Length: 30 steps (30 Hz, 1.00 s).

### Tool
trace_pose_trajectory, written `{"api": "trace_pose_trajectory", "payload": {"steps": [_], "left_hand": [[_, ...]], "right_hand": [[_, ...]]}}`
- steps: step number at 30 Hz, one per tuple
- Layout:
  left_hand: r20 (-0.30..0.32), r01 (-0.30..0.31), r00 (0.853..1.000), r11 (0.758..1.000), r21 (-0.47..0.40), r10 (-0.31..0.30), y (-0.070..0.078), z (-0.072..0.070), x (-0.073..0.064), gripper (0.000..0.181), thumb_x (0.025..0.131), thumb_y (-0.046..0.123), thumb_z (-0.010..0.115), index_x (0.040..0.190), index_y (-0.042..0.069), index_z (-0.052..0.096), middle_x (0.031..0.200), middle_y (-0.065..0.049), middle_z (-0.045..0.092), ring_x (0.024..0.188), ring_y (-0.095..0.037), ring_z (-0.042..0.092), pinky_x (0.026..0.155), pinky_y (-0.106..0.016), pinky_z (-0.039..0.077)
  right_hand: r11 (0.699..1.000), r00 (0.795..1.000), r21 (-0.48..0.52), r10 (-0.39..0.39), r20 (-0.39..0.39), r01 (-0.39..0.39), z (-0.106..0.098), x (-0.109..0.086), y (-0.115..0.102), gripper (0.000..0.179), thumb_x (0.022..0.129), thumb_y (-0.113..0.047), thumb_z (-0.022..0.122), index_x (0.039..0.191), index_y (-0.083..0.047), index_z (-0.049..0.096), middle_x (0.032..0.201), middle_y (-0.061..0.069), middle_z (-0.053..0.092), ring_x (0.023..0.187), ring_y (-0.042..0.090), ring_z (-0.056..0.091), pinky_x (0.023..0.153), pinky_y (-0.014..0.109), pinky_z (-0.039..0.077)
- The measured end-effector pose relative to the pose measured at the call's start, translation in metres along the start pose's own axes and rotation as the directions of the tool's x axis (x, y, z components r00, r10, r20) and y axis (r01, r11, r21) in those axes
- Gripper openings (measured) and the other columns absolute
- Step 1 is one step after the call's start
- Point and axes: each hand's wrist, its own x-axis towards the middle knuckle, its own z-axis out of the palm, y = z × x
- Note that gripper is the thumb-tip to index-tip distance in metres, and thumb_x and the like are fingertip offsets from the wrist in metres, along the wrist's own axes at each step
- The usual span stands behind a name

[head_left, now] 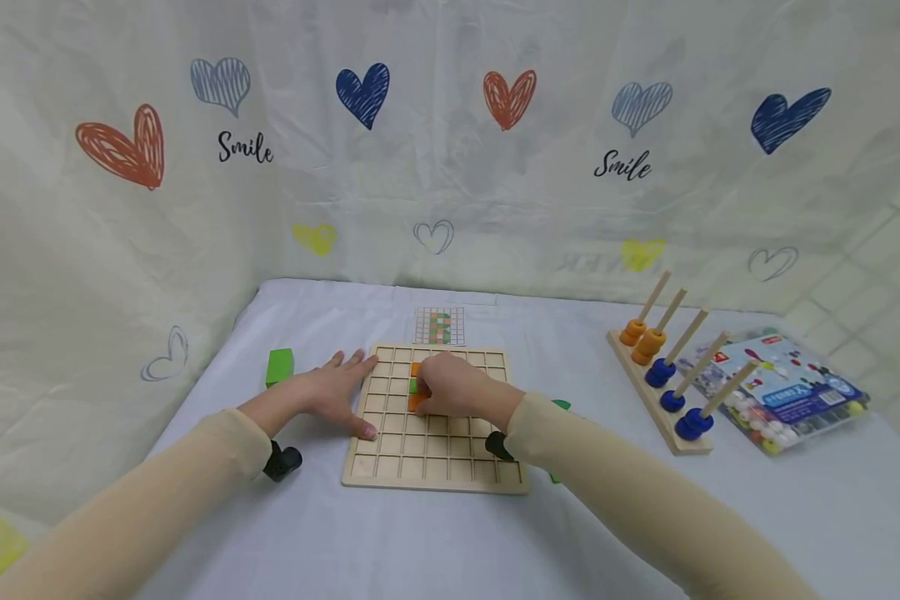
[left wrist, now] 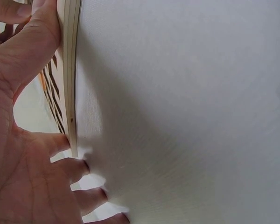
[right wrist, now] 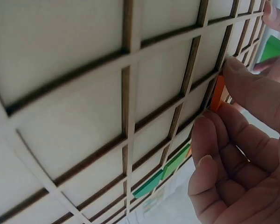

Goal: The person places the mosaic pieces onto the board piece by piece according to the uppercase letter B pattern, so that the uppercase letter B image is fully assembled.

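Observation:
A wooden grid board [head_left: 433, 472] lies on the white-covered table. My left hand [head_left: 333, 395] rests at its left edge with fingers spread; in the left wrist view, the thumb touches the board's side [left wrist: 69, 93] and the fingertips reach down to the cloth. Over the middle of the grid, my right hand [head_left: 456, 386] pinches an orange tile [right wrist: 218, 93] between thumb and fingers, at one of the squares. Just beyond it sit a light green tile [right wrist: 176, 162] and a dark green one [right wrist: 148, 185]. Another orange tile [head_left: 416, 367] shows farther up the grid, partly covered by the hand.
Behind the board lies a printed grid card [head_left: 439, 326] with coloured squares. A green block [head_left: 279, 367] stands left; green pieces [head_left: 562, 404] lie right, partly behind my sleeve. Farther right are a pegged wooden stand [head_left: 663, 408] with orange and blue rings and a plastic bead box [head_left: 810, 396].

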Motion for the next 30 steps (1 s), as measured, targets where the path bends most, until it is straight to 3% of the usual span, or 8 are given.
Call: {"api": "trace_pose_trajectory", "payload": {"steps": [14,17,26,30], "left_hand": [[-0.004,0.009,1.000,1.000,-0.005,-0.009,0.005,-0.001,-0.002,0.123,0.078,0.062,0.081,0.164,0.005,0.014,0.170,-0.026,0.010,0.154,-0.057,0.005,0.121,-0.071,0.019],[-0.003,0.011,1.000,1.000,-0.005,-0.011,0.005,0.000,-0.001,0.123,0.078,0.061,0.081,0.164,0.005,0.014,0.170,-0.026,0.010,0.154,-0.056,0.004,0.121,-0.071,0.018],[-0.004,0.016,1.000,1.000,0.006,-0.016,0.004,0.001,-0.001,0.122,0.078,0.061,0.081,0.164,0.006,0.014,0.170,-0.025,0.009,0.154,-0.057,0.004,0.121,-0.071,0.018],[-0.010,0.012,1.000,1.000,0.005,-0.012,0.006,0.000,-0.001,0.122,0.078,0.060,0.081,0.164,0.005,0.015,0.170,-0.026,0.010,0.154,-0.057,0.005,0.120,-0.072,0.019]], "right_hand": [[0.999,0.999,-0.014,-0.032,-0.006,0.032,0.002,-0.004,-0.003,0.011,0.092,-0.019,0.078,0.090,-0.009,0.080,0.085,0.000,0.076,0.072,0.010,0.064,0.071,0.028,0.057],[0.998,0.999,-0.019,-0.052,0.006,0.052,0.002,-0.007,-0.002,0.011,0.093,-0.017,0.076,0.096,-0.008,0.082,0.091,0.002,0.079,0.077,0.010,0.068,0.075,0.028,0.059],[0.991,0.990,-0.016,-0.129,0.058,0.130,-0.001,-0.017,0.004,0.023,0.097,-0.012,0.071,0.119,-0.007,0.077,0.106,0.004,0.075,0.086,0.011,0.054,0.076,0.024,0.048],[0.990,0.989,0.017,-0.141,0.052,0.140,-0.005,-0.025,0.009,0.022,0.099,-0.011,0.067,0.118,-0.008,0.077,0.103,0.005,0.071,0.084,0.013,0.050,0.074,0.026,0.044]]}}
